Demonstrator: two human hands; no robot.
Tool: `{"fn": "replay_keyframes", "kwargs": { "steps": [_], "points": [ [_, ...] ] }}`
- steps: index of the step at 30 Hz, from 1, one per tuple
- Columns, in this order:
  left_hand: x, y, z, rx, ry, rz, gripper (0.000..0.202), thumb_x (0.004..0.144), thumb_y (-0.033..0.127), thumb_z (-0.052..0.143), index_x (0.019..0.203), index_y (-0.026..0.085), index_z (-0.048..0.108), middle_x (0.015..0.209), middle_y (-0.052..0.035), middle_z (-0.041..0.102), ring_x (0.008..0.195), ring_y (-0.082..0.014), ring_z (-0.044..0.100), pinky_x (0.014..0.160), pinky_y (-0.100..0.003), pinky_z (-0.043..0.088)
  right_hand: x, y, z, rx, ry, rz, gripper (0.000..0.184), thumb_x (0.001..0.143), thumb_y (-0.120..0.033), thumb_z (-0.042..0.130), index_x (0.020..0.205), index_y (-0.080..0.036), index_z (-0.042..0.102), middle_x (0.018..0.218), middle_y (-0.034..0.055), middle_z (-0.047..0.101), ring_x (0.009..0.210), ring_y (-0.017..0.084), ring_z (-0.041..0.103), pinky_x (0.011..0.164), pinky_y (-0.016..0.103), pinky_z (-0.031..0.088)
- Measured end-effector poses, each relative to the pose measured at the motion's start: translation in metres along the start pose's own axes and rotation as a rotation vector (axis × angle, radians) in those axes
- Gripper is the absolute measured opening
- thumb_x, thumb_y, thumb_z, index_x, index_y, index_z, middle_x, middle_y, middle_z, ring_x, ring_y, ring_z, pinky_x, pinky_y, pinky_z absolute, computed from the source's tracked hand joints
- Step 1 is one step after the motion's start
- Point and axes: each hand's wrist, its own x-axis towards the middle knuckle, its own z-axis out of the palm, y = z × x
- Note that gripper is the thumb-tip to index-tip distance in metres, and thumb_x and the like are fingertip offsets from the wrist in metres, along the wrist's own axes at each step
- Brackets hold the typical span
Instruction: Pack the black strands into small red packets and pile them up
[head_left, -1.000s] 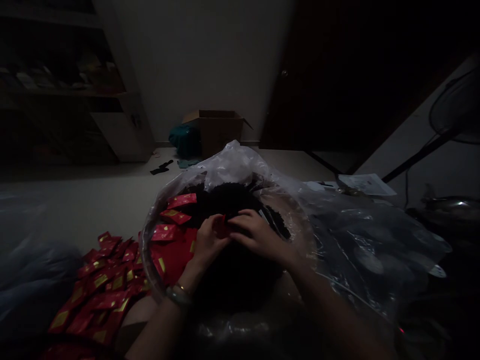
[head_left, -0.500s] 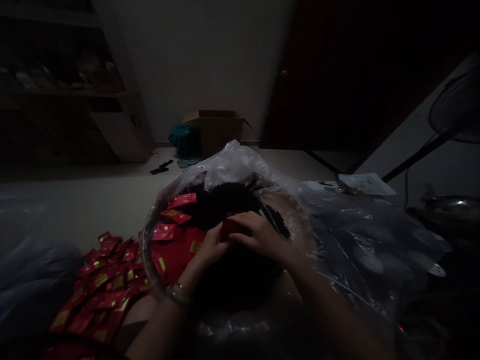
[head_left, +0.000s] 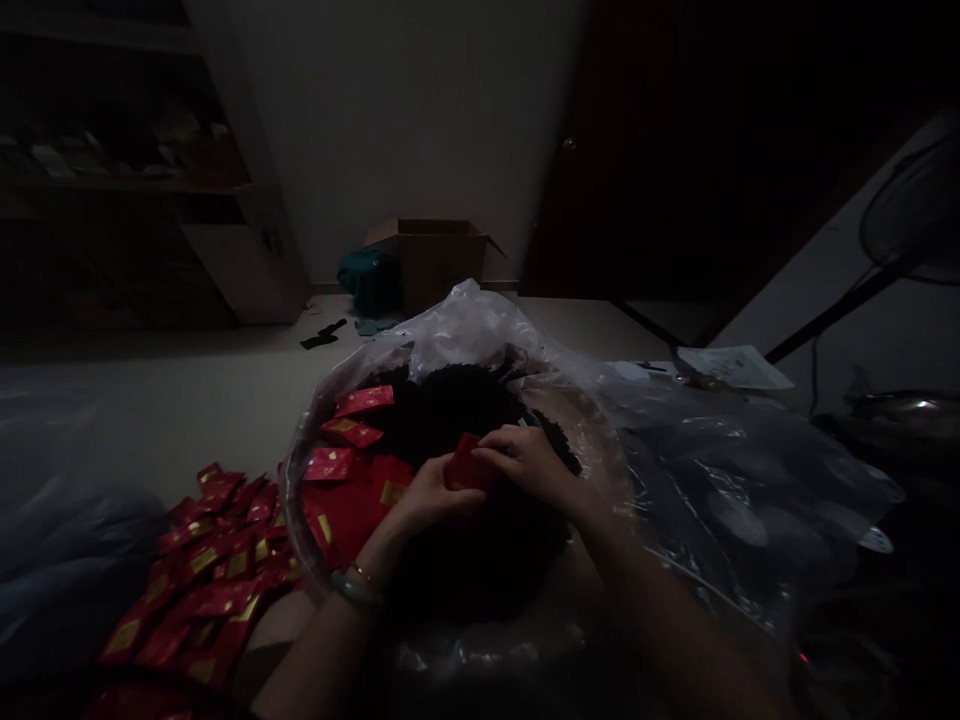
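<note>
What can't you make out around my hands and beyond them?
Head view, red packet: the left hand covers part of it; any contents don't show.
Head view, dark loose material: too dim to identify.
Head view, pile of packets: markings too small and dark to read.
Head view, cardboard box: its front wall hides the bottom inside.
Head view, round cage: cut off by the right edge.

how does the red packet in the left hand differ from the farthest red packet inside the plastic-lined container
The held packet is gripped in the left hand, with the right hand at its edge; the farthest packet lies untouched. The held packet is partly covered by the hands; the farthest packet is clear of them. The held packet looks darker, the farthest packet brighter. Both are red.
</note>
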Motion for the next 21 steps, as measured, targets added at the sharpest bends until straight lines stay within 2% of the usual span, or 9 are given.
{"fn": "replay_keyframes", "kwargs": {
  "steps": [2, 5, 7, 10, 12, 16, 18, 21],
  "points": [
    [-0.001, 0.001, 0.0, -0.003, -0.003, 0.009, 0.038, 0.058, 0.027, 0.076, 0.091, 0.011, 0.064, 0.069, 0.0021, 0.061, 0.056, -0.0084, 0.051, 0.051, -0.019, 0.041, 0.0, 0.001, 0.0, 0.134, 0.092, 0.03, 0.021, 0.087, -0.034, 0.055, 0.084, -0.022, 0.072, 0.078, 0.0012, 0.072, 0.07, 0.016, 0.064, 0.065, 0.026, 0.048],
    [-0.001, 0.002, -0.002, -0.011, 0.006, 0.043, 0.035, 0.057, 0.026, 0.077, 0.086, 0.011, 0.065, 0.067, 0.0025, 0.061, 0.056, -0.0086, 0.051, 0.052, -0.019, 0.04, 0.002, 0.006, -0.003, 0.241, 0.315, 0.101, 0.024, 0.086, -0.038, 0.055, 0.09, -0.02, 0.07, 0.076, 0.0014, 0.07, 0.065, 0.016, 0.063, 0.061, 0.026, 0.049],
    [0.001, 0.0, -0.003, -0.008, 0.018, 0.066, 0.033, 0.056, 0.026, 0.078, 0.083, 0.012, 0.067, 0.069, 0.0018, 0.064, 0.06, -0.0105, 0.053, 0.057, -0.021, 0.044, 0.003, 0.009, -0.007, 0.209, 0.432, 0.117, 0.025, 0.086, -0.038, 0.054, 0.094, -0.02, 0.069, 0.077, 0.0025, 0.069, 0.066, 0.017, 0.062, 0.063, 0.028, 0.05],
    [0.004, -0.003, -0.005, 0.013, 0.063, 0.08, 0.031, 0.055, 0.029, 0.078, 0.081, 0.014, 0.07, 0.073, -0.0007, 0.069, 0.067, -0.0158, 0.059, 0.066, -0.027, 0.048, 0.003, 0.007, -0.017, 0.04, 0.485, 0.027, 0.022, 0.086, -0.037, 0.055, 0.091, -0.022, 0.07, 0.086, 0.0055, 0.067, 0.083, 0.021, 0.062, 0.078, 0.037, 0.05],
    [0.006, -0.005, -0.007, 0.029, 0.085, 0.088, 0.031, 0.056, 0.032, 0.078, 0.08, 0.014, 0.072, 0.075, -0.0018, 0.07, 0.071, -0.0183, 0.061, 0.068, -0.03, 0.049, 0.0, 0.001, -0.023, -0.038, 0.413, -0.103, 0.02, 0.084, -0.038, 0.059, 0.091, -0.024, 0.071, 0.094, 0.0069, 0.065, 0.095, 0.024, 0.059, 0.088, 0.042, 0.047],
    [0.004, -0.004, -0.01, 0.009, 0.071, 0.119, 0.035, 0.058, 0.036, 0.078, 0.085, 0.014, 0.072, 0.076, -0.0022, 0.07, 0.073, -0.0201, 0.063, 0.069, -0.03, 0.049, -0.006, -0.013, -0.027, -0.029, 0.102, -0.354, 0.026, 0.078, -0.041, 0.068, 0.099, -0.027, 0.069, 0.108, 0.0073, 0.061, 0.108, 0.025, 0.054, 0.094, 0.044, 0.045],
    [0.003, -0.001, -0.01, -0.008, 0.062, 0.132, 0.037, 0.059, 0.036, 0.078, 0.088, 0.013, 0.072, 0.078, -0.0021, 0.07, 0.075, -0.02, 0.063, 0.07, -0.03, 0.049, -0.006, -0.014, -0.023, -0.06, 0.014, -0.384, 0.023, 0.078, -0.036, 0.07, 0.098, -0.025, 0.069, 0.108, 0.0084, 0.061, 0.108, 0.025, 0.053, 0.092, 0.043, 0.047],
    [0.0, 0.004, -0.008, 0.012, 0.063, 0.149, 0.034, 0.06, 0.032, 0.078, 0.087, 0.013, 0.071, 0.078, -0.0005, 0.069, 0.074, -0.0174, 0.062, 0.07, -0.027, 0.049, -0.006, -0.01, -0.015, -0.134, -0.049, -0.33, 0.01, 0.081, -0.024, 0.067, 0.09, -0.021, 0.069, 0.098, 0.008, 0.062, 0.096, 0.022, 0.056, 0.082, 0.036, 0.05]
  ]
}}
